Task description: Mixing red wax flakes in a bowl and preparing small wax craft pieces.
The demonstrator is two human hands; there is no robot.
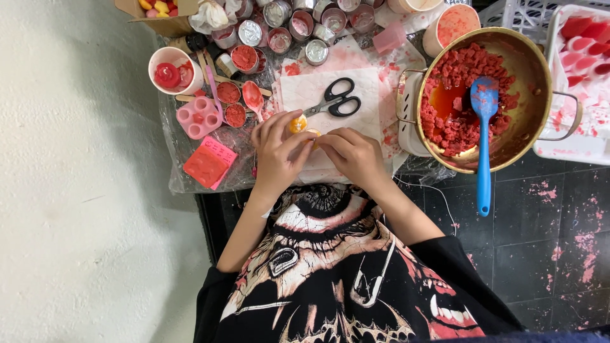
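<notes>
Both hands, left hand (274, 155) and right hand (352, 155), fingers clamped on small yellow wax piece (298, 124); best kept low over white paper (330, 95), grip gentle.

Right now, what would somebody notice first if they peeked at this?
Probably the big gold pot on the right, full of red crumbly chunks with a blue spatula standing in it. Next, in the middle, the left hand and right hand pinching a small yellow piece, just below black scissors on white paper.

black scissors (337, 101), blue spatula (484, 136) in brass pot (530, 60) — pink mould (198, 117)
</notes>
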